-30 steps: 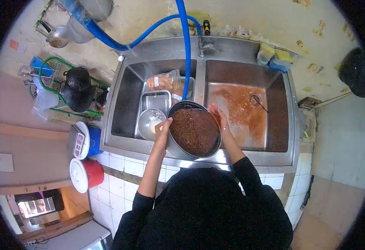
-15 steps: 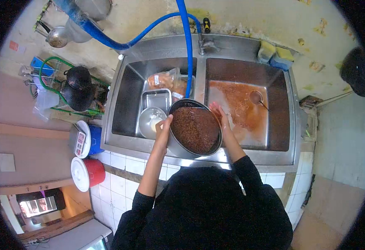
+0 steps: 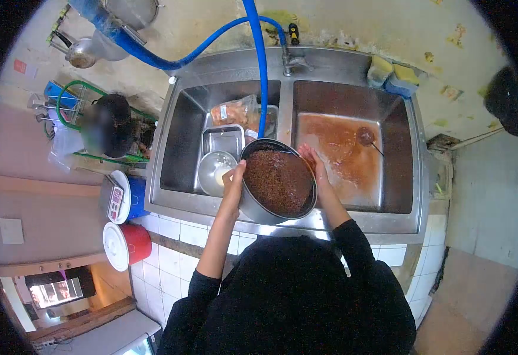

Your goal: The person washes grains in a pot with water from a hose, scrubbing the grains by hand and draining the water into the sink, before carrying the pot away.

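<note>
A deep round metal pot (image 3: 278,181), with dark brown grainy stuff inside, is held over the sink's middle divider and front edge. My left hand (image 3: 233,184) grips its left rim, thumb on top. Against the pot's right side rests my right hand (image 3: 317,167), its fingers partly hidden at the rim. Reddish-brown liquid (image 3: 344,148) covers the floor of the right basin, where a round ladle (image 3: 366,136) lies. In the left basin are a metal bowl (image 3: 212,173), a square metal tray (image 3: 223,141) and a plastic bag of orange-brown food (image 3: 233,112).
A blue hose (image 3: 263,77) hangs down behind the pot. Near the faucet (image 3: 288,62) is the back wall, and sponges (image 3: 402,80) sit at the back right corner. Left of the sink stand a red bucket (image 3: 137,244) and a rack with dark pans (image 3: 117,127).
The pot and both hands have shifted very slightly within the view, along with the surroundings. My hold on the pot looks the same.
</note>
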A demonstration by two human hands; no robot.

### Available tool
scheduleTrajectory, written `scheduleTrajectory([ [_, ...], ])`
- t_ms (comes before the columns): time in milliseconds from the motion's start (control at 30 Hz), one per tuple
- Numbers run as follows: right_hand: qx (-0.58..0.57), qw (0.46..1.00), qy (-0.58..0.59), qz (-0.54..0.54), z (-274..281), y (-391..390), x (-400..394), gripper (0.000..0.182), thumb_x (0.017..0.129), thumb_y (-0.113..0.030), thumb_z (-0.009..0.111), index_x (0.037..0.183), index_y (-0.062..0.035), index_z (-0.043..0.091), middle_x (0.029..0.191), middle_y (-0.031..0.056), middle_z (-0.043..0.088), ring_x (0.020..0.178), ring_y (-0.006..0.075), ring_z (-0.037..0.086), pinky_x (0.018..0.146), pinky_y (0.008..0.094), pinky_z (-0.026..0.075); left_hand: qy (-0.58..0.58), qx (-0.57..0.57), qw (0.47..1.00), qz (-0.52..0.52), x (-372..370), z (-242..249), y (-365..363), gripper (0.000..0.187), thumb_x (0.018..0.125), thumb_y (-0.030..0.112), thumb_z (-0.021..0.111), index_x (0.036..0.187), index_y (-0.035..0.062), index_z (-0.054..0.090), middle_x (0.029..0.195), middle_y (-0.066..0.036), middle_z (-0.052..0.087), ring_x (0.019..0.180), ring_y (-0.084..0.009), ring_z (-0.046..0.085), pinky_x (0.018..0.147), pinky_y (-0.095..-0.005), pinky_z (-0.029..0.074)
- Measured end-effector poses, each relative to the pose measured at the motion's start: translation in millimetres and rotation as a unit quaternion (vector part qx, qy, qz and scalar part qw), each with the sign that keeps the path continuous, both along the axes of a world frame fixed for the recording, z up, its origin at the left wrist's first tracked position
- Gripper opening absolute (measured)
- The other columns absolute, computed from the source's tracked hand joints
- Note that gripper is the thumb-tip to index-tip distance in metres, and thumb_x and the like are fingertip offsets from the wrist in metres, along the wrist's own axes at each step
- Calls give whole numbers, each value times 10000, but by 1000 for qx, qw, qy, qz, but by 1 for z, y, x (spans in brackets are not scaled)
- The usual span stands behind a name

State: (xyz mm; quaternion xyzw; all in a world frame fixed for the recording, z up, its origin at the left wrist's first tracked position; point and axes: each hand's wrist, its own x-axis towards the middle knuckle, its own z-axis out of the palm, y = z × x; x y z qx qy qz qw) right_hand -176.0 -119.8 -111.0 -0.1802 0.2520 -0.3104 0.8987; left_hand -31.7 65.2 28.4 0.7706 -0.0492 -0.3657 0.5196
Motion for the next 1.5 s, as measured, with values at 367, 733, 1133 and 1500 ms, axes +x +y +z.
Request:
scheduleTrajectory([
  [367,43,999,15,-16,7,2,0,426,873,-287,473,1194,-8,448,1171,124,508,1111,210,463,980,327,327,75,-37,994,-76,3,12,-5,898,693,634,530,1216,-49,275,1189,-210,386,1100,-271,396,936,-361,296],
  [733,-8,999,20,30,11,0,-2,450,882,-304,443,1241,-36,403,1225,98,472,1130,204,443,972,325,336,38,-9,999,-29,-5,17,-1,921,682,656,514,1279,20,220,1251,-201,336,1161,-300,339,951,-395,270],
  [1133,-150,982,33,111,77,6,-5,443,886,-314,429,1244,-53,399,1238,90,453,1101,182,450,941,322,348,193,-140,971,29,-17,-45,61,507,767,313,490,1196,57,406,1100,-119,530,952,-248,547,734,-395,492],
  [1500,-145,978,56,140,94,-7,-18,453,873,-281,454,1246,-31,390,1234,128,453,1116,198,454,937,317,375,-29,32,982,-181,-8,-44,47,573,695,172,471,1232,33,330,1123,-188,489,976,-289,508,764,-367,435],
])
